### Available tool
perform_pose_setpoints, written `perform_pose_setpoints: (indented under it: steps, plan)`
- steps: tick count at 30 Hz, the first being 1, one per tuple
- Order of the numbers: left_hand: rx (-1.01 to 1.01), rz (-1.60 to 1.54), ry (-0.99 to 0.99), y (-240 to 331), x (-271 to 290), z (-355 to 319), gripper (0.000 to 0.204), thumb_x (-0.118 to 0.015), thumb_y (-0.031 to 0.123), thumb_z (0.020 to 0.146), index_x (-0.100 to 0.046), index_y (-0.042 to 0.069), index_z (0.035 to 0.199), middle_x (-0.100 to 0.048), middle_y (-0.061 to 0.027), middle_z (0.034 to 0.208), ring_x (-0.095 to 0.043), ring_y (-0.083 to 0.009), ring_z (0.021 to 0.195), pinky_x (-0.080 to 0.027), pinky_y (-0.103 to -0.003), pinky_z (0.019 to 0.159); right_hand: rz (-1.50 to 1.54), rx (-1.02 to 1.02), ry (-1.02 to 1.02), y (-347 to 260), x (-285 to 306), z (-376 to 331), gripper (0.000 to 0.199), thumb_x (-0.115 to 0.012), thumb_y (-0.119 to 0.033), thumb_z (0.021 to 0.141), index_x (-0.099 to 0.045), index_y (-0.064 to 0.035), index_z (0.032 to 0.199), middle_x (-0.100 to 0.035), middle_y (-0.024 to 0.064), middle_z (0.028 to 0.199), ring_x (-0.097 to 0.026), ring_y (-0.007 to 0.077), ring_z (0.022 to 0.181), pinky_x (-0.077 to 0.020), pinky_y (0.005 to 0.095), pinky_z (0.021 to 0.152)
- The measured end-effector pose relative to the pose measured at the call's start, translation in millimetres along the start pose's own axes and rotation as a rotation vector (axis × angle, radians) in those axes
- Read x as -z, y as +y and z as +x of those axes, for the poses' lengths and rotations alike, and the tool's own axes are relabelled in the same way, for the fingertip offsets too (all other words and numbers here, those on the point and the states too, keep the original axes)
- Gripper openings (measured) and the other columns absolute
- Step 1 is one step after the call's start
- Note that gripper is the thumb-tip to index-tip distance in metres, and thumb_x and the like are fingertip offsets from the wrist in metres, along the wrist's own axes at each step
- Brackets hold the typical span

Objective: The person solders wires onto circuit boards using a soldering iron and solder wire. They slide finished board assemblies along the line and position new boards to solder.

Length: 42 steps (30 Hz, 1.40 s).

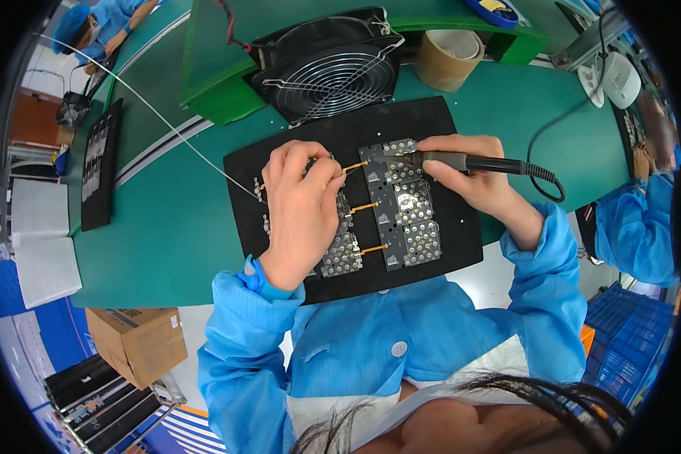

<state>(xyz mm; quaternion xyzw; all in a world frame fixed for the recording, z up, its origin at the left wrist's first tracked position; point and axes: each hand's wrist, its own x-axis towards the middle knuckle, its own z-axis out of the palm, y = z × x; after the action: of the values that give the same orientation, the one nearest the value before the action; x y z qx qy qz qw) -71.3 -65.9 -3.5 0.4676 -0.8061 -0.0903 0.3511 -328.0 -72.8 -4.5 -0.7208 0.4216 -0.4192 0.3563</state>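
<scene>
Bench [166,227]: green surface carrying everything listed; the mat is the landmark for all places below.

Mat [461,227]: black, rectangular, at the bench's near edge directly before the person.

Fan [329,68]: black, wire-grilled, tilted, just beyond the mat's far edge.

Tape roll [448,59]: brown, upright, beyond the mat's far right corner.

Second black tray [98,163]: well left of the mat, holding small parts.

Boards [401,204]: several dark panels studded with silver pads, lying flat on the mat's centre in two columns, bridged by three short orange jumpers [365,206].

Left hand [301,212]: palm down on the left column of boards, fingers curled and pressed together, pinching a thin solder wire [166,121] that runs away up-left off the mat toward the bench's far left.

Right hand [469,174]: at the mat's upper right, closed in a pen grip around the soldering iron [461,161], its tip set down on the top right board; the black cord [545,144] loops off to the right of the mat.

Other persons: blue sleeves at the far left and far right of the mat, apart from this work.

Risks, as judged: the left fingers sit close to the hot tip, so a slip of either hand could burn them. Too long a dwell could lift a pad or scorch a board. Excess solder could bridge neighbouring pads. The looped cord could drag the iron off its joint, and the unclamped boards could shift under pressure.
</scene>
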Motion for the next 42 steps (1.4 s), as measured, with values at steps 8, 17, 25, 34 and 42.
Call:
perform_pose_setpoints:
  steps: [8, 17, 25, 34, 42]
  plan:
    - [0.043, -0.020, -0.030, 0.4, -6.2, 1.1, 0.014, -0.070, -0.003, 0.071, -0.064, 0.003, 0.082, -0.057, -0.0079, 0.099, -0.052, -0.0300, 0.103, -0.040, -0.041, 0.083, -0.058, 0.159, -0.012, 16.0, -0.3, 1.5, 0.024, -0.075, -0.011, 0.079, -0.069, 0.0026, 0.099, -0.070, 0.0140, 0.080, -0.068, 0.0209, 0.066, -0.0524, 0.0281, 0.059]
    - [0.033, -0.032, -0.035, -2.9, -9.4, 2.3, 0.013, -0.070, -0.004, 0.071, -0.063, 0.002, 0.081, -0.057, -0.0091, 0.098, -0.053, -0.0304, 0.102, -0.040, -0.041, 0.084, -0.071, 0.090, -0.065, 13.0, 1.0, 2.0, 0.026, -0.073, -0.014, 0.079, -0.069, 0.0011, 0.101, -0.070, 0.0144, 0.083, -0.068, 0.0232, 0.070, -0.0529, 0.0297, 0.062]
    - [0.020, -0.010, -0.051, -3.9, -17.2, 7.3, 0.013, -0.069, -0.005, 0.072, -0.062, 0.003, 0.081, -0.056, -0.0092, 0.098, -0.053, -0.0291, 0.097, -0.043, -0.039, 0.083, -0.067, 0.147, -0.048, 18.2, -0.3, 3.0, 0.025, -0.075, -0.011, 0.079, -0.069, 0.0012, 0.100, -0.070, 0.0137, 0.079, -0.068, 0.0212, 0.065, -0.0525, 0.0286, 0.058]
    - [0.185, -0.265, -0.092, -7.5, -24.3, 11.3, 0.013, -0.066, -0.008, 0.078, -0.059, 0.000, 0.087, -0.053, -0.0109, 0.094, -0.056, -0.0234, 0.076, -0.046, -0.030, 0.064, -0.064, 0.139, -0.052, 18.2, 0.5, 3.8, 0.026, -0.075, -0.012, 0.079, -0.069, 0.0013, 0.100, -0.070, 0.0139, 0.080, -0.068, 0.0223, 0.066, -0.0525, 0.0294, 0.058]
    - [0.241, -0.233, -0.155, -10.8, -35.9, 7.2, 0.013, -0.066, -0.004, 0.080, -0.059, 0.001, 0.090, -0.049, -0.0117, 0.092, -0.059, -0.0318, 0.072, -0.045, -0.041, 0.060, -0.063, 0.140, -0.051, 17.6, 1.3, 5.4, 0.025, -0.075, -0.013, 0.079, -0.069, 0.0018, 0.099, -0.070, 0.0145, 0.080, -0.069, 0.0232, 0.067, -0.0530, 0.0297, 0.059]
